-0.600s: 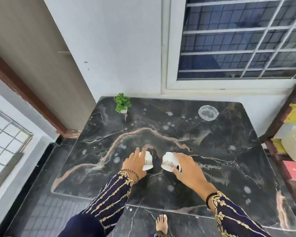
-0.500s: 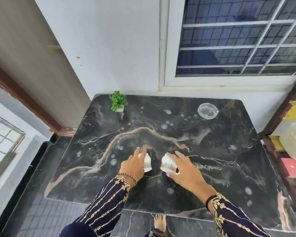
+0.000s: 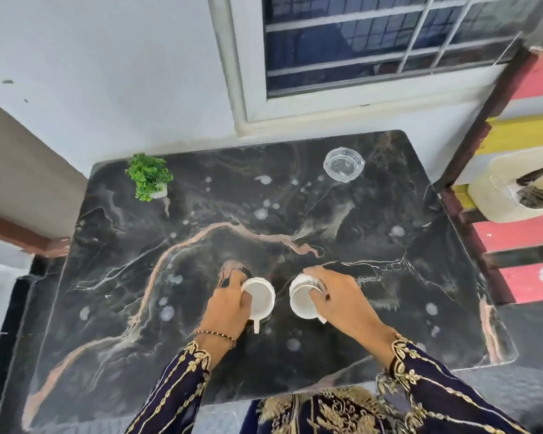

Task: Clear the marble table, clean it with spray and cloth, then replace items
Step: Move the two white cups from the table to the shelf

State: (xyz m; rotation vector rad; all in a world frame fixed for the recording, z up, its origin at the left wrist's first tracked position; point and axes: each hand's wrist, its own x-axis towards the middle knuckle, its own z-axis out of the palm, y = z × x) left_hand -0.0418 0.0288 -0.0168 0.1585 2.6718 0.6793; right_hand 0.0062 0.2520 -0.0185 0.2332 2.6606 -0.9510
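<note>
Head view: the black marble table [image 3: 389, 277] fills most of the frame, its far edge set against the white wall [image 3: 123, 73] under the barred window [image 3: 389, 42]. Pale round spots and a pinkish vein run across the marble. The left edge borders a dark tiled floor strip, the right edge stands near a painted red and yellow rack [image 3: 530, 239] that holds a cream container [image 3: 496, 198], and the near edge runs just in front of the person's embroidered dark clothing. Wide bare marble lies on the left half, on the right side and between the cups and the far edge.

The left hand [image 3: 229, 305] is wrapped around the left white cup [image 3: 259, 297], fingers closed on its side, the cup's mouth turned up toward the camera and its handle pointing at the near edge. The right hand [image 3: 339, 299] grips the right white cup [image 3: 303, 299], which has a gold band under its rim, with fingers over its top and side. The two cups are just beside each other near the table's middle, apart by a narrow gap; whether they rest on the marble or are lifted cannot be told.

Well beyond them, a small green potted plant [image 3: 149, 177] stands near the far left corner, and a clear glass ashtray [image 3: 344, 164] sits near the far edge toward the right.
</note>
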